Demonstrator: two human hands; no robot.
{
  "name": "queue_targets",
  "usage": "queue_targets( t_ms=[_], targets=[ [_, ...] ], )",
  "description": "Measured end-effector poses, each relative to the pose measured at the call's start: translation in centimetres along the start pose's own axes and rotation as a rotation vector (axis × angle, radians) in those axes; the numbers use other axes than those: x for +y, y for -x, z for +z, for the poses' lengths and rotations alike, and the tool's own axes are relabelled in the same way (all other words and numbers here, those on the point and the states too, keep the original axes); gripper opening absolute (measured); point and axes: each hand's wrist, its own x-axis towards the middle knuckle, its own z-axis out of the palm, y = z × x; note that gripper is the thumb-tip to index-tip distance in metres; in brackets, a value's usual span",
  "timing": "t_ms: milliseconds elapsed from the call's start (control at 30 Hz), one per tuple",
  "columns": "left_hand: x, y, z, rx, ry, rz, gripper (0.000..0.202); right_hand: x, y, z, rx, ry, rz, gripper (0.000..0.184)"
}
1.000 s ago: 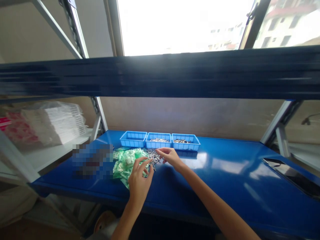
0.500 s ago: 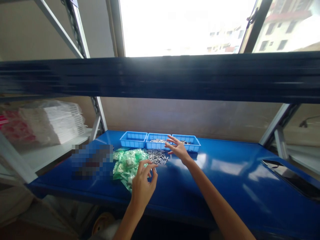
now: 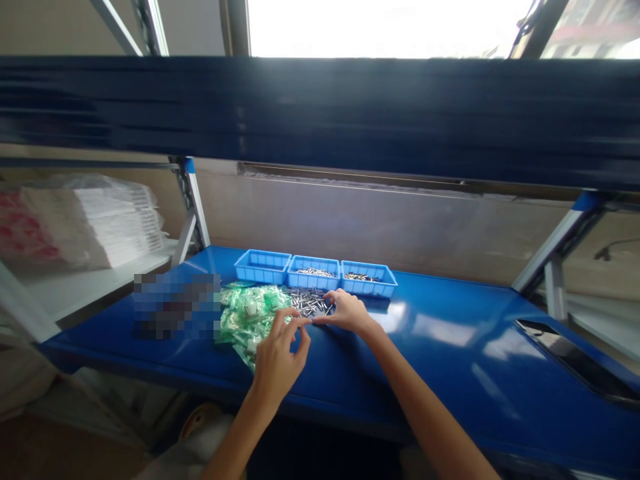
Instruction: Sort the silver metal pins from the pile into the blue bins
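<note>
My left hand [image 3: 280, 360] is over the table in front of a heap of green plastic bags [image 3: 255, 310]. Its thumb and index finger are curled into a pinch; whatever is between the tips is too small to make out. My right hand [image 3: 349, 312] reaches to the right side of a pile of slender metal pins [image 3: 306, 301], its thumb and fingers apart. The right thumb comes close to the left fingertips. Behind the pile stand three blue trays: a left tray [image 3: 263, 268] with nothing visible in it, a middle tray [image 3: 314, 283] and a right tray [image 3: 369, 288] holding small metal pieces.
A black phone-like slab [image 3: 575, 360] lies on the blue table [image 3: 450, 373] at the right. White stacked goods in plastic [image 3: 120, 220] stand on a side shelf at left. A dark blue beam [image 3: 320, 117] crosses above the table. A blurred patch covers the table's left part.
My right hand has come down from in front of the trays to the metal pins, close to my left hand. The left hand keeps its pinch. The view has tilted downward.
</note>
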Motion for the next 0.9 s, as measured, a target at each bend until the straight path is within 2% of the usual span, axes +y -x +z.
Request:
queue_targets(
  t_ms=[167,400,633,900],
  targets=[
    [-0.1,-0.1,-0.1,-0.012,-0.031,0.005,0.017,-0.4,-0.2,0.6,0.031,-0.048,-0.017,0.034],
    [0.2,-0.1,-0.1,-0.017,-0.035,-0.011,0.018,-0.9,0.1,0.8,0.148,-0.060,0.020,0.019],
    [0.2,-0.2,-0.1,-0.021,-0.034,-0.009,0.018,-1.2,0.2,0.5,0.163,-0.107,0.041,0.015],
    [0.1,-0.2,0.0,-0.023,-0.037,0.010,0.019,-0.9,0.2,-0.6,0.173,-0.150,0.116,0.025]
  ],
)
